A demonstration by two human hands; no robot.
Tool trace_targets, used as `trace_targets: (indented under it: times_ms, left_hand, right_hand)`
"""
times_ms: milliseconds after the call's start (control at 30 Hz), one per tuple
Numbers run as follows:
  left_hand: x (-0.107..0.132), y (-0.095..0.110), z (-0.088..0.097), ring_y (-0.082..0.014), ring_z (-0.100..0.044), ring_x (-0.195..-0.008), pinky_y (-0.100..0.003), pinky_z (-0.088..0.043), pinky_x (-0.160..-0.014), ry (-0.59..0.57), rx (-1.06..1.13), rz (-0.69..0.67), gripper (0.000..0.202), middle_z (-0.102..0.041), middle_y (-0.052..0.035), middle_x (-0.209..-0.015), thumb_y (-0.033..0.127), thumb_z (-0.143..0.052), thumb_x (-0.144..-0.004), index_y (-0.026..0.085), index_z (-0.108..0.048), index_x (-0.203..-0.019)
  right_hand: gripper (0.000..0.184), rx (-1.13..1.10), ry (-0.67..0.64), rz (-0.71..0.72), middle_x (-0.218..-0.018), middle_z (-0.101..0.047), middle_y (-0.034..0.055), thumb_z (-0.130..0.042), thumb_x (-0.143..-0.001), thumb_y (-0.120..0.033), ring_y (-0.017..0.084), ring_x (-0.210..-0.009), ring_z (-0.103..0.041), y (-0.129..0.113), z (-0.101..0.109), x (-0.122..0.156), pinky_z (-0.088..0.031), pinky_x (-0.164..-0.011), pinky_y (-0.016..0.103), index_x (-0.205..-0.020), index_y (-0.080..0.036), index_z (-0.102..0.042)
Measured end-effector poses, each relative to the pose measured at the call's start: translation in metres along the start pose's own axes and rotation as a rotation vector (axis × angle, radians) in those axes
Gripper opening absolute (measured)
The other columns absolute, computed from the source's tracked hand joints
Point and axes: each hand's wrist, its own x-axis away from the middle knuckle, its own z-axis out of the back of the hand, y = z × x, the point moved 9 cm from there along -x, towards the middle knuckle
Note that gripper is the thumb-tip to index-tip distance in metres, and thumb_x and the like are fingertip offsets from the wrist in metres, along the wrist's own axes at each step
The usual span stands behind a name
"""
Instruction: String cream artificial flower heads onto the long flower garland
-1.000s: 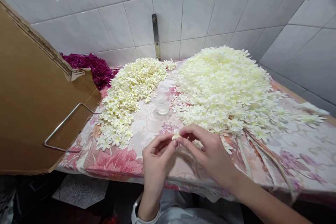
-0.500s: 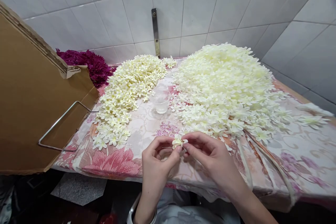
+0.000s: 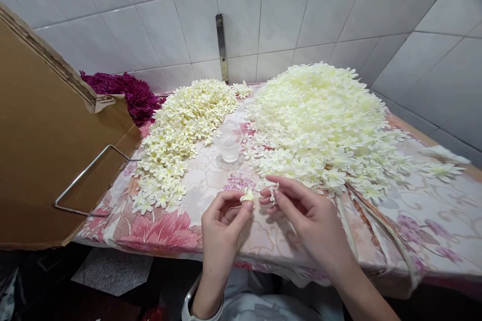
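Observation:
A small pale-yellow artificial flower (image 3: pixel 247 195) is pinched between the thumb and fingers of my left hand (image 3: pixel 225 225). A little to its right, my right hand (image 3: pixel 307 218) grips a thin white flower piece (image 3: pixel 274 192) between thumb and fingers, seen edge-on. The two hands are apart, held above the near edge of the table. Beyond my left hand spreads a heap of creamy, yellow-centred flowers (image 3: pixel 192 110). Past my right hand rises a larger pile of white flower pieces (image 3: pixel 320 115).
A clear plastic cup (image 3: pixel 229 148) stands between the two piles on the floral tablecloth (image 3: pixel 158 230). At left is a cardboard box (image 3: pixel 48 160) with a metal wire handle (image 3: pixel 81 178) before it. Purple flowers (image 3: pixel 130 95) lie behind. Cloth strips (image 3: pixel 391 233) hang over the right front edge.
My hands were together at one flower. Now they are apart, the left holding the yellowish flower and the right a separate white piece.

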Motion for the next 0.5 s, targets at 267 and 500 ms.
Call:
trace_targets:
  times_ms: [267, 500]
  left_hand:
    - [-0.001, -0.003, -0.001, -0.0134, -0.066, -0.068, -0.020, -0.052, -0.064, 0.003, 0.055, 0.009, 0.014, -0.070, -0.0016, -0.069, 0.024, -0.074, -0.063, 0.016, -0.069, -0.073]
    - [-0.002, -0.005, -0.002, -0.0146, -0.067, -0.069, -0.021, -0.054, -0.066, -0.088, 0.038, 0.042, 0.015, -0.072, -0.0023, -0.069, 0.022, -0.076, -0.060, 0.016, -0.071, -0.072]
  right_hand:
    - [0.009, 0.565, 0.034, 0.717, -0.082, -0.064, 0.0093, -0.052, -0.085, -0.017, 0.022, -0.080, -0.061, -0.072, -0.012, 0.013, -0.051, -0.067, 0.034, -0.087, -0.018, -0.061]
    - [0.010, 0.317, -0.089, 0.414, -0.073, -0.066, 0.0021, -0.054, -0.084, -0.016, 0.015, -0.068, -0.061, -0.036, -0.017, 0.011, -0.047, -0.062, 0.025, -0.077, -0.019, -0.060]
